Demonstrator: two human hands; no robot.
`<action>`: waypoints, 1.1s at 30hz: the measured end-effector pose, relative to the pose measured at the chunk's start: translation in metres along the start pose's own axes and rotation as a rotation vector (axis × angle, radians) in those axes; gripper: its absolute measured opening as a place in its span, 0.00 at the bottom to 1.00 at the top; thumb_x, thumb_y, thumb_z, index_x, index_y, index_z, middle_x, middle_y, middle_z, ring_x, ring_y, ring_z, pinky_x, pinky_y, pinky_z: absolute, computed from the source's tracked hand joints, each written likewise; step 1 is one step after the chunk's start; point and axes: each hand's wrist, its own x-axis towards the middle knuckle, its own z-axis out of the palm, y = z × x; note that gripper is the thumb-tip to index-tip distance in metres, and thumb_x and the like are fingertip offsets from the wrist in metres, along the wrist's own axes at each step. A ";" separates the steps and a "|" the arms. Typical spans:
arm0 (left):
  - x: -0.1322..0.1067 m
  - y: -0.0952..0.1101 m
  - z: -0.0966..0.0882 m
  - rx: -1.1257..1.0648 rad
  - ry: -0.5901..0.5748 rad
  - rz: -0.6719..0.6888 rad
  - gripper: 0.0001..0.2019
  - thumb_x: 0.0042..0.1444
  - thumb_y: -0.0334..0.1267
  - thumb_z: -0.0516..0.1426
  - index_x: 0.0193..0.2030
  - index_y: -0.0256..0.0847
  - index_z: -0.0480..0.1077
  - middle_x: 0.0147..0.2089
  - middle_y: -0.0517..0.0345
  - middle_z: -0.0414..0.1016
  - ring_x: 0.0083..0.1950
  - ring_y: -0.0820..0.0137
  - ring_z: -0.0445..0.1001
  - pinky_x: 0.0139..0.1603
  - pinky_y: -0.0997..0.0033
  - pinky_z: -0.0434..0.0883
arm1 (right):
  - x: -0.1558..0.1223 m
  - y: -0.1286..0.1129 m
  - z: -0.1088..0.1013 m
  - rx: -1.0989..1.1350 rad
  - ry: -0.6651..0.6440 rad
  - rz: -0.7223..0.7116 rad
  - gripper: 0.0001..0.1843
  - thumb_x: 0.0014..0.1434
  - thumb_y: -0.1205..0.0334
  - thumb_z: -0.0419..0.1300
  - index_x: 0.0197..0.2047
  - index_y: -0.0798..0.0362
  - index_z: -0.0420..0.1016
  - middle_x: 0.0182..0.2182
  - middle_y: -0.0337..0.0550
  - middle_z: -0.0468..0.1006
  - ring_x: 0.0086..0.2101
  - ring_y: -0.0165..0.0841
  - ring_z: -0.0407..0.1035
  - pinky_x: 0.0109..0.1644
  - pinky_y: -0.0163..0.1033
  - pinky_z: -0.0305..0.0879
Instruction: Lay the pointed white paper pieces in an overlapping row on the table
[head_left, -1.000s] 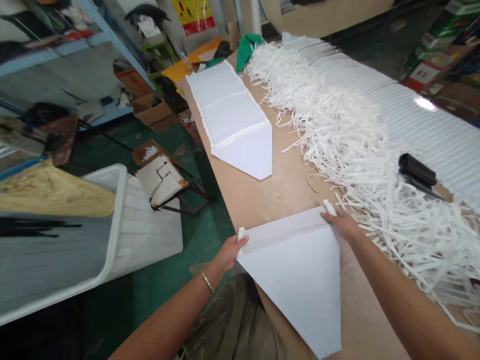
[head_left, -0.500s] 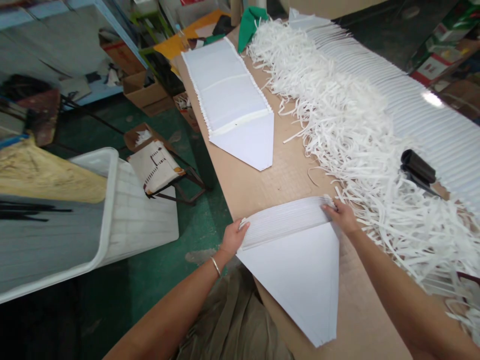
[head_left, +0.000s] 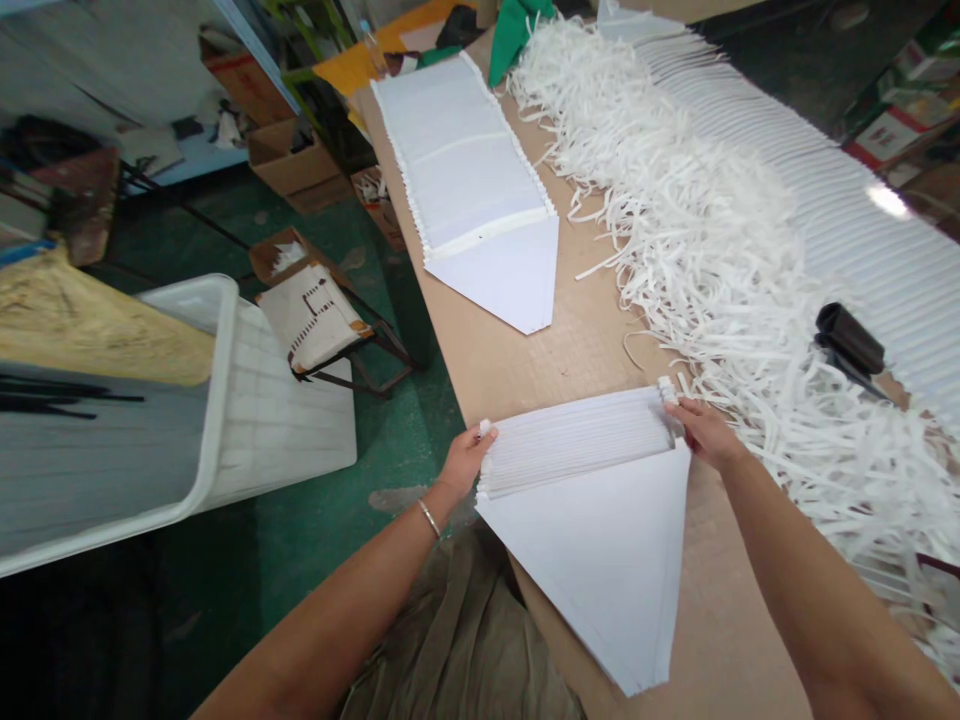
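- Left hand point(head_left: 466, 462): closed, fingers curled around the left end of the pleated band of a stack of pointed white paper sheets point(head_left: 592, 560), silver bangle point(head_left: 429, 518) on the wrist.
- Right hand point(head_left: 705, 432): closed on the band's right end, fingers pinching the stacked sheet edges.
- Stack: flat on the near end of a brown cardboard-topped bench point(head_left: 739, 640), band across the bench, point toward the near edge, left corner at the left edge.
- Farther along the left edge: a second pointed white paper stack point(head_left: 472, 170), longer, with a ragged fringe along both sides.
- Along the right side: a long heap of white paper strips point(head_left: 697, 230), beside a bank of pleated white sheets point(head_left: 847, 190).
- On the pleated sheets near the right edge: a black cylindrical object point(head_left: 850, 338), exact kind unclear.
- Far end of the bench: a green cloth point(head_left: 519, 40), touching the strips.
- Beyond the bench's far left corner: an orange sheet point(head_left: 352, 60).
- Off the left edge, on the green floor: a white plastic tub point(head_left: 225, 400), a metal-framed stool point(head_left: 352, 365) with a stitched white panel point(head_left: 311, 320), and cardboard boxes point(head_left: 285, 165).
- Far right: a printed red-and-white carton point(head_left: 889, 135), lettering too small to read.
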 end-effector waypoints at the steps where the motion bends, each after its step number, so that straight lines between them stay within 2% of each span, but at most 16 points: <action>1: -0.006 -0.001 -0.001 -0.078 -0.050 -0.045 0.25 0.49 0.59 0.63 0.40 0.37 0.75 0.35 0.52 0.79 0.39 0.63 0.77 0.40 0.68 0.72 | -0.006 0.006 -0.003 0.085 -0.031 0.076 0.24 0.45 0.41 0.71 0.38 0.50 0.76 0.19 0.32 0.70 0.20 0.28 0.61 0.22 0.33 0.59; 4: -0.023 -0.007 -0.002 -0.335 -0.244 -0.257 0.28 0.48 0.53 0.66 0.49 0.34 0.75 0.45 0.42 0.82 0.46 0.56 0.80 0.49 0.58 0.75 | -0.030 0.020 -0.004 0.264 -0.179 0.231 0.22 0.47 0.45 0.71 0.40 0.49 0.76 0.23 0.35 0.76 0.24 0.32 0.70 0.28 0.36 0.69; 6: -0.034 -0.011 -0.001 -0.402 -0.308 -0.356 0.29 0.43 0.47 0.70 0.51 0.33 0.75 0.47 0.39 0.82 0.48 0.53 0.81 0.54 0.53 0.74 | -0.048 0.025 0.003 0.316 -0.224 0.274 0.24 0.45 0.50 0.73 0.44 0.49 0.76 0.31 0.40 0.81 0.30 0.36 0.75 0.34 0.40 0.74; 8: -0.044 -0.016 0.002 -0.415 -0.296 -0.373 0.32 0.39 0.44 0.73 0.51 0.33 0.76 0.48 0.39 0.82 0.50 0.51 0.80 0.56 0.51 0.73 | -0.064 0.027 0.012 0.333 -0.207 0.295 0.26 0.44 0.53 0.75 0.46 0.51 0.75 0.34 0.44 0.83 0.32 0.39 0.77 0.37 0.42 0.76; 11: -0.053 -0.020 0.006 -0.450 -0.236 -0.336 0.32 0.37 0.44 0.74 0.50 0.33 0.76 0.48 0.40 0.82 0.51 0.50 0.80 0.58 0.49 0.73 | -0.081 0.025 0.023 0.338 -0.159 0.294 0.27 0.46 0.53 0.74 0.48 0.53 0.75 0.36 0.47 0.84 0.32 0.43 0.79 0.38 0.45 0.77; 16: -0.041 -0.005 -0.005 -0.462 -0.216 -0.320 0.32 0.36 0.45 0.74 0.48 0.33 0.77 0.47 0.39 0.82 0.49 0.50 0.81 0.57 0.49 0.73 | -0.079 0.006 0.036 0.340 -0.144 0.268 0.25 0.49 0.54 0.73 0.48 0.51 0.75 0.37 0.48 0.84 0.33 0.44 0.79 0.37 0.46 0.78; 18: -0.024 0.010 -0.017 -0.452 -0.210 -0.304 0.33 0.35 0.45 0.75 0.49 0.33 0.77 0.47 0.40 0.82 0.50 0.50 0.80 0.57 0.49 0.73 | -0.066 -0.012 0.049 0.355 -0.132 0.223 0.26 0.48 0.54 0.74 0.49 0.50 0.75 0.39 0.48 0.84 0.34 0.43 0.79 0.36 0.45 0.78; 21: 0.013 0.041 -0.042 -0.434 -0.202 -0.266 0.32 0.36 0.45 0.74 0.49 0.33 0.76 0.47 0.40 0.82 0.50 0.50 0.80 0.54 0.50 0.75 | -0.033 -0.052 0.078 0.362 -0.123 0.158 0.27 0.46 0.54 0.74 0.49 0.50 0.75 0.40 0.48 0.84 0.35 0.43 0.79 0.38 0.43 0.79; 29: 0.153 0.144 -0.130 -0.492 -0.180 -0.173 0.32 0.37 0.42 0.73 0.50 0.32 0.75 0.49 0.41 0.82 0.49 0.51 0.81 0.57 0.50 0.74 | 0.100 -0.197 0.181 0.339 -0.143 0.096 0.27 0.45 0.57 0.75 0.48 0.52 0.75 0.38 0.46 0.84 0.31 0.37 0.78 0.34 0.40 0.77; 33: 0.209 0.187 -0.162 -0.514 -0.148 -0.171 0.33 0.37 0.43 0.73 0.51 0.32 0.75 0.49 0.40 0.82 0.51 0.49 0.80 0.57 0.50 0.74 | 0.156 -0.266 0.218 0.314 -0.176 0.133 0.25 0.45 0.58 0.76 0.45 0.55 0.75 0.34 0.47 0.84 0.28 0.37 0.77 0.32 0.39 0.76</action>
